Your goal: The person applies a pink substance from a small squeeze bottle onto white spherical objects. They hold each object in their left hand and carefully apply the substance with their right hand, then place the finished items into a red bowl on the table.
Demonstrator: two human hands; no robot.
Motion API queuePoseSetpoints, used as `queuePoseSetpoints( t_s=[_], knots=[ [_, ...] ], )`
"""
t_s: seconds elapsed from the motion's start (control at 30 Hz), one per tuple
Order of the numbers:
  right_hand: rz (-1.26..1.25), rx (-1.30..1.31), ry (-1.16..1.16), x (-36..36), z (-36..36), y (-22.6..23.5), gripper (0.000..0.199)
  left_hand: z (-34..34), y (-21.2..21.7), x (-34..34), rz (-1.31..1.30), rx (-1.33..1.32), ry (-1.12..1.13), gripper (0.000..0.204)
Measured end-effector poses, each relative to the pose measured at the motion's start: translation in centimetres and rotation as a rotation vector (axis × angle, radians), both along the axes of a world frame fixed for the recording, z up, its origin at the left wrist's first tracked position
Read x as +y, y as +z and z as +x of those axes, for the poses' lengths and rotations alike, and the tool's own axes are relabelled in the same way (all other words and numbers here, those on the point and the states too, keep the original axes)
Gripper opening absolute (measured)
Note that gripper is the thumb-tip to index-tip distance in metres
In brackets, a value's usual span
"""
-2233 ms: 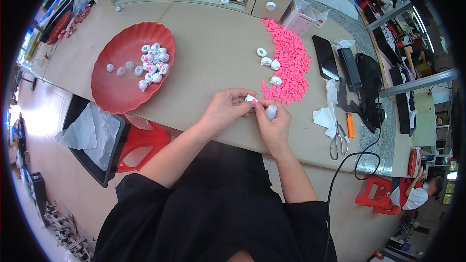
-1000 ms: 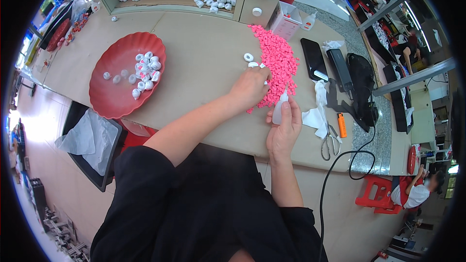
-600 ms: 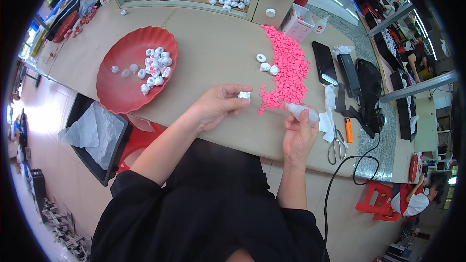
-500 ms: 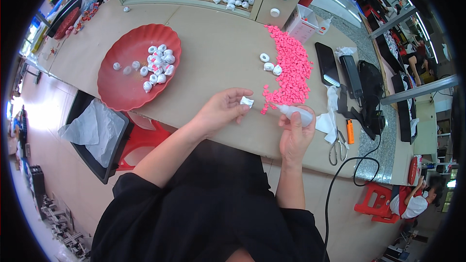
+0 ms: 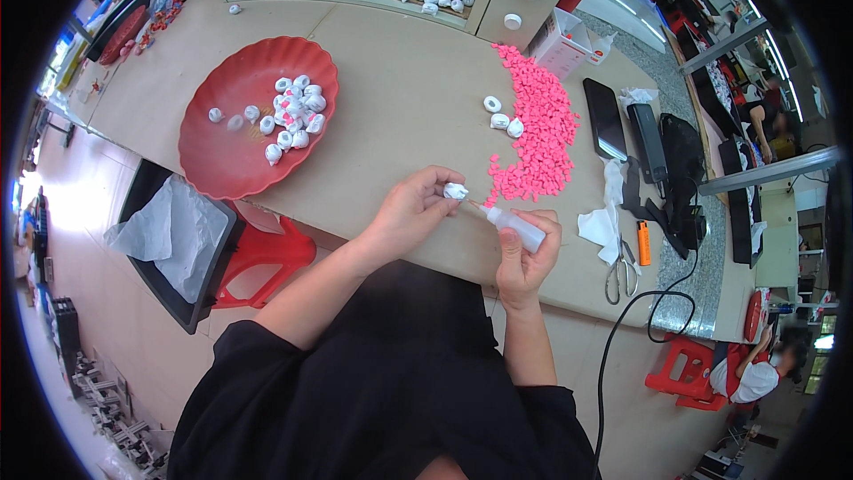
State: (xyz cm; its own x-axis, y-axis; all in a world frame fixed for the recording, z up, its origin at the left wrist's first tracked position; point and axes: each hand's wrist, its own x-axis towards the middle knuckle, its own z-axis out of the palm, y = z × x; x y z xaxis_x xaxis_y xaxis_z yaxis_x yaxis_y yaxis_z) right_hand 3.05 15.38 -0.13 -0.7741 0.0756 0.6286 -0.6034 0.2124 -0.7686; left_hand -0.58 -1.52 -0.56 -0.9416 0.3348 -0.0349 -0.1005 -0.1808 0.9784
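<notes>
R hand (image 5: 526, 267): btl (image 5: 519, 229), axis diag, nozzle (image 5: 484, 209) L twd white pc (image 5: 456, 191)

Open lane off the left grip (image 5: 413, 206): bare counter (image 5: 400, 80) runs free between eleven and twelve o'clock, up to the cabinet (image 5: 496, 9). Ten o'clock, the red bowl (image 5: 222, 160) blocks the way! Around one, three white pieces (image 5: 500, 121), with the pink heap (image 5: 540, 129) walling off two. The bottle (image 5: 520, 229) bars the gap between grips; past the right grip (image 5: 524, 267), a bare strip at three, then tissue (image 5: 601, 228), scissors (image 5: 622, 277) towards four.
</notes>
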Motion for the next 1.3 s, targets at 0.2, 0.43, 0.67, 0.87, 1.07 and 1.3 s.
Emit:
queuePoseSetpoints(
  t_s=[0.2,0.43,0.67,0.87,1.07,1.3],
  knots=[
    [-0.02,-0.063,0.005,-0.22,0.28,0.13,0.024,0.03,0.09,0.03,-0.022,-0.003,-0.002,0.024],
    [0.047,0.019,0.001,-0.11,-0.1,0.03,0.025,0.05,0.01,-0.01,-0.044,0.012,0.004,0.023],
    [0.027,0.0,0.007,-0.15,-0.09,-0.17,0.026,0.05,0.03,0.06,-0.029,0.001,0.007,0.023],
    [0.029,-0.019,0.002,-0.12,0.0,-0.28,0.025,-0.02,-0.32,0.03,-0.018,0.011,-0.001,0.023],
    [0.083,0.028,-0.036,-0.07,-0.18,-0.34,0.027,0.02,0.1,0.05,-0.028,0.012,-0.008,0.023],
    [0.183,0.113,-0.089,-0.2,-0.22,-0.4,0.029,0.06,0.02,0.05,-0.009,0.009,-0.01,0.022]
  ],
)
